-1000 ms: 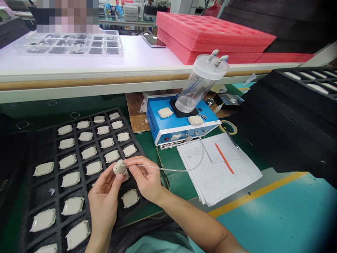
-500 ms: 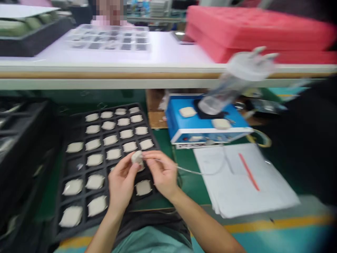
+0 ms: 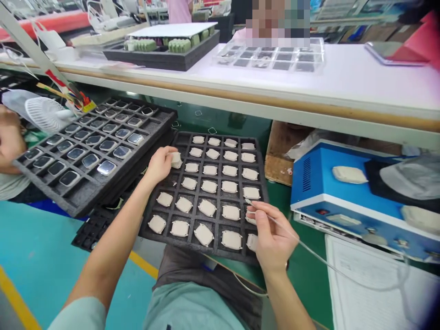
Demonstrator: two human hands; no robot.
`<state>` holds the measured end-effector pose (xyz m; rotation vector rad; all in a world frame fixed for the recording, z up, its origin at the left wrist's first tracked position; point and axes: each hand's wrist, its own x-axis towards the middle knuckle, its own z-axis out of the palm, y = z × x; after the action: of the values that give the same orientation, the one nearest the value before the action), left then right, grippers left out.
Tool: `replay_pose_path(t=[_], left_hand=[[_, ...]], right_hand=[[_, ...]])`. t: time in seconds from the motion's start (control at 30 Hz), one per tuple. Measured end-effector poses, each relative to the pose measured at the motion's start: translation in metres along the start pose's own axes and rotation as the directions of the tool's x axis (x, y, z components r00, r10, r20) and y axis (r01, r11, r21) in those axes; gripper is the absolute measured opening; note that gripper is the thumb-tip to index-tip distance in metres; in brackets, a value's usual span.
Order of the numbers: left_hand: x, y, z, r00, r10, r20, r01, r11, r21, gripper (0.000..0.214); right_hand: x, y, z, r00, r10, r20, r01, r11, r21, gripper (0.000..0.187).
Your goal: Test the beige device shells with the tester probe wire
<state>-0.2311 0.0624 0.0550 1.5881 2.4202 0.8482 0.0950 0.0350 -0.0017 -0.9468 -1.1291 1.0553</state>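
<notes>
Out to the left, my left hand (image 3: pixel 161 166) pinches a beige squarish block (image 3: pixel 176 160) at the left column of the black foam tray (image 3: pixel 192 238). Whether the block touches the bottom of its compartment I cannot tell. My right hand (image 3: pixel 275 233) is over the tray's right edge, its fingers closed around a thin tube (image 3: pixel 309 250) whose slim tip points up and left. The tube trails right to the front of a blue box-shaped device (image 3: pixel 309 174). Similar beige pieces, such as one piece (image 3: pixel 207 208), fill most compartments.
A second foam tray (image 3: pixel 77 201) with dark-screened watch-like pieces stands at left, beside a small white fan (image 3: pixel 46 112) and another person's arm (image 3: pixel 10 142). A white shelf (image 3: pixel 350 87) crosses above the bench. Papers (image 3: pixel 374 293) lie at right.
My hands were together at the beige block and have parted. The left hand carried the block left to the tray's left column; the right hand kept the tube. The view has swung left.
</notes>
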Motion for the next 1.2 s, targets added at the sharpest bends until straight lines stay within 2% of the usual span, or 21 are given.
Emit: replay_pose_path(t=[0.1,0.2,0.27,0.37,0.47,0.53,0.6,0.73,0.87,1.0,1.07,1.13,1.2], left_hand=[[0.044,0.004,0.016,0.998,-0.028,0.053,0.025,0.998,0.063,0.038],[0.062,0.009,0.022,0.993,-0.067,0.097,0.055,0.991,0.124,0.035],[0.053,0.012,0.017,0.993,-0.072,0.095,0.055,0.984,0.172,0.036],[0.013,0.018,0.003,0.993,-0.067,0.097,0.041,0.967,0.251,0.036],[-0.033,0.018,-0.01,0.979,-0.07,0.19,0.007,0.95,0.313,0.031],[-0.053,0.013,-0.013,0.965,-0.075,0.25,-0.013,0.943,0.333,0.03],[-0.06,0.007,-0.013,0.956,-0.059,0.287,-0.04,0.943,0.33,0.031],[-0.052,-0.003,-0.01,0.946,-0.022,0.324,-0.084,0.948,0.308,0.029],[-0.05,-0.001,-0.014,0.956,-0.025,0.292,-0.085,0.93,0.357,0.023],[-0.07,0.027,-0.017,0.984,0.019,0.177,-0.092,0.906,0.413,0.036],[-0.083,0.053,-0.011,0.973,0.102,0.208,-0.175,0.911,0.374,0.036],[-0.094,0.084,0.002,0.915,0.226,0.334,-0.32,0.911,0.26,0.033],[-0.1,0.112,0.016,0.82,0.353,0.45,-0.438,0.894,0.098,0.03]], right_hand=[[0.001,0.001,0.001,1.0,0.004,0.001,-0.004,1.0,-0.008,0.016],[0.002,0.001,0.0,1.0,0.013,-0.003,-0.013,1.0,-0.019,0.018],[0.004,0.001,0.0,0.999,0.014,-0.04,-0.014,1.0,-0.019,0.02],[0.009,0.001,-0.001,0.992,0.047,-0.116,-0.045,0.999,0.026,0.023],[0.014,0.002,-0.001,0.986,0.118,-0.114,-0.108,0.99,0.094,0.027],[0.015,0.001,0.0,0.987,0.139,-0.083,-0.131,0.986,0.101,0.028],[0.014,0.001,0.0,0.989,0.139,-0.058,-0.134,0.987,0.088,0.027],[0.012,0.001,0.001,0.99,0.136,-0.029,-0.133,0.988,0.073,0.026],[0.01,0.001,0.0,0.992,0.126,0.011,-0.127,0.99,0.061,0.024],[0.007,0.002,0.001,0.994,0.064,0.093,-0.062,0.998,-0.022,0.019],[0.007,0.002,0.002,0.987,-0.011,0.159,0.024,0.996,-0.08,0.015],[0.008,0.0,0.003,0.971,-0.09,0.222,0.115,0.988,-0.105,0.012],[0.012,-0.002,0.003,0.955,-0.139,0.26,0.173,0.978,-0.113,0.011]])
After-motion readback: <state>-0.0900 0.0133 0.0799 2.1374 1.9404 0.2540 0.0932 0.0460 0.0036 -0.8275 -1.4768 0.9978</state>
